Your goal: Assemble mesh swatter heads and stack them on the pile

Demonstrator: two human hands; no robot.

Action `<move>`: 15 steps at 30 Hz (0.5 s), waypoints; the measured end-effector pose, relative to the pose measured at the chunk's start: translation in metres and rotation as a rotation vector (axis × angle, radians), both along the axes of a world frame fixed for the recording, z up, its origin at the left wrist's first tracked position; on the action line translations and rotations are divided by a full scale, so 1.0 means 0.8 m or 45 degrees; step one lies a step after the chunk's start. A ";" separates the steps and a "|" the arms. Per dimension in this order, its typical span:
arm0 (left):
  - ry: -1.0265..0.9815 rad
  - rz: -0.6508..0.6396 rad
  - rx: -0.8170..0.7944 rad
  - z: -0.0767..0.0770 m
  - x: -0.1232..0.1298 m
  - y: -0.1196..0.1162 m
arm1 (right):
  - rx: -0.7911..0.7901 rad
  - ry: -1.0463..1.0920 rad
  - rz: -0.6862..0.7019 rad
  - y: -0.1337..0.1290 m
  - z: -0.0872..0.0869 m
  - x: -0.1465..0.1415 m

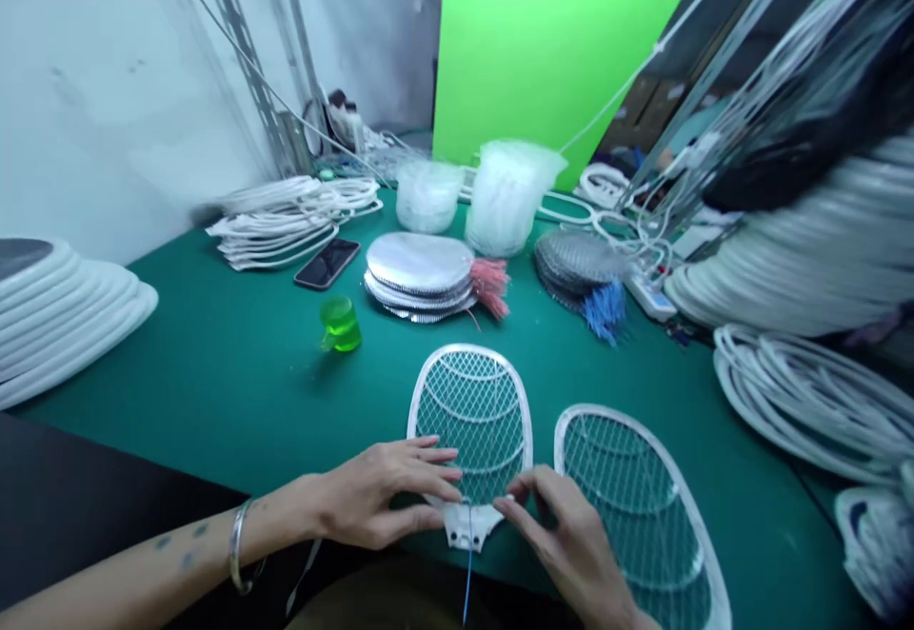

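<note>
1. Head view, the work: a white-rimmed mesh panel point(471, 411) lies on the green tabletop point(235, 354) at the near edge, its rounded end pointing away from the person. A thin blue wire point(468, 578) runs down over the panel's narrow white neck point(467, 525) toward the person.
2. Head view, left hand point(400, 495): it reaches over the panel's lower left part, fingers loosely extended and spread, clenched on nothing; the thumb points toward the neck.
3. Head view, right hand point(564, 535): it is at the panel's lower right, beside the neck, with thumb and index finger brought close together; whether they grasp anything, I cannot tell.
4. Head view, right side: a second mesh panel point(635, 497) lies tilted just beside the first, partly behind the right hand.
5. Head view, farther back: a stack of silvery oval sheets point(420, 264) with red wires point(489, 285) sits beyond the first panel. A darker stack point(577, 259) with blue wires point(604, 311) lies to its right; a green cup point(341, 324) and a phone point(327, 264) are to its left.
</note>
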State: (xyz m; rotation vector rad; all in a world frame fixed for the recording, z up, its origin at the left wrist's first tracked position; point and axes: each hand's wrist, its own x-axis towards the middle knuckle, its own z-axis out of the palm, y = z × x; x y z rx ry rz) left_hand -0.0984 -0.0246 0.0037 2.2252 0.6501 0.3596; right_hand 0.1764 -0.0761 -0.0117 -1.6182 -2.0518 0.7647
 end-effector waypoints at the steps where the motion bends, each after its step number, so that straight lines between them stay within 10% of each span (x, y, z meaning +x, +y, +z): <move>1: -0.008 0.111 0.003 0.004 0.002 0.009 | -0.001 0.010 -0.044 0.004 0.005 0.009; 5: 0.230 0.346 0.161 -0.002 0.017 0.048 | 0.009 -0.143 0.065 0.074 0.057 0.019; 10: 0.359 0.314 0.228 -0.038 0.029 0.054 | 0.310 -0.575 0.125 0.241 0.133 -0.051; 15: 0.323 0.359 0.215 -0.045 0.025 0.045 | 0.234 -0.836 -0.041 0.385 0.135 -0.121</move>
